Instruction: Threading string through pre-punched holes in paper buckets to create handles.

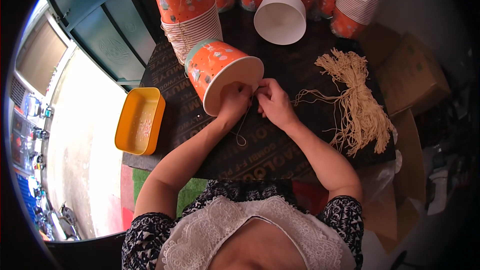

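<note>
An orange paper bucket (212, 67) with a grey-green base band lies tilted on the table, its white mouth facing me. My left hand (235, 101) reaches into that mouth with its fingers curled near the right side of the rim; what they hold is hidden. Just outside the rim, my right hand (275, 104) is closed in a pinch on a thin beige string. The hands nearly touch each other. A loop of the string (242, 140) hangs below them over the dark table.
To the right lies a bundle of beige strings (357, 97). A yellow plastic tub (140, 122) stands at the left edge of the table (295, 157). Behind are a tall stack of buckets (187, 15), a single white-mouthed bucket (280, 18) and several wrapped stacks. Cardboard boxes (412, 67) stand right.
</note>
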`<action>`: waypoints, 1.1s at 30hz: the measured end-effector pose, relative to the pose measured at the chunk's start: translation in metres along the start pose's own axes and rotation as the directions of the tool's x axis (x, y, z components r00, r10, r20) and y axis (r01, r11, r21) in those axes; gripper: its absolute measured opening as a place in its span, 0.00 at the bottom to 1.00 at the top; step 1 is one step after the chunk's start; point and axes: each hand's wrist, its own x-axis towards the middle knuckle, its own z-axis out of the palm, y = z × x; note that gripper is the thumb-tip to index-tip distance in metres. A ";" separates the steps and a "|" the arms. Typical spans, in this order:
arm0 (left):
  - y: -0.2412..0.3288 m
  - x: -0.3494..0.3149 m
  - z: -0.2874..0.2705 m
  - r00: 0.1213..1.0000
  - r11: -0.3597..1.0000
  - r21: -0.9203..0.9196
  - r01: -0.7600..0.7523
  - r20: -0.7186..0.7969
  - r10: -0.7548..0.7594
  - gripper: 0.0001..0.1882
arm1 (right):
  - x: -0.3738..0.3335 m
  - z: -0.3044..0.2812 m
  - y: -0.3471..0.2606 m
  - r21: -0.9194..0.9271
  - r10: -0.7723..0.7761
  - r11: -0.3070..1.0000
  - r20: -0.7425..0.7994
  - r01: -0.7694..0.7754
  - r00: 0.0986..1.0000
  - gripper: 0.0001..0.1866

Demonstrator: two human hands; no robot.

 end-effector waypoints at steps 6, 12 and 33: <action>0.007 -0.002 0.002 1.000 0.999 -0.037 0.016 0.003 -0.016 0.13 | 0.000 0.005 -0.003 0.092 0.089 0.992 0.034 -0.092 0.995 0.11; 0.011 -0.004 0.001 0.999 0.991 -0.130 0.038 0.019 -0.036 0.13 | 0.010 0.007 -0.003 -0.082 0.092 0.992 -0.010 -0.093 0.996 0.04; 0.018 -0.002 -0.002 0.987 0.987 -0.051 0.152 0.059 -0.149 0.13 | 0.014 -0.037 0.008 -0.623 -0.367 0.691 0.135 0.367 0.920 0.10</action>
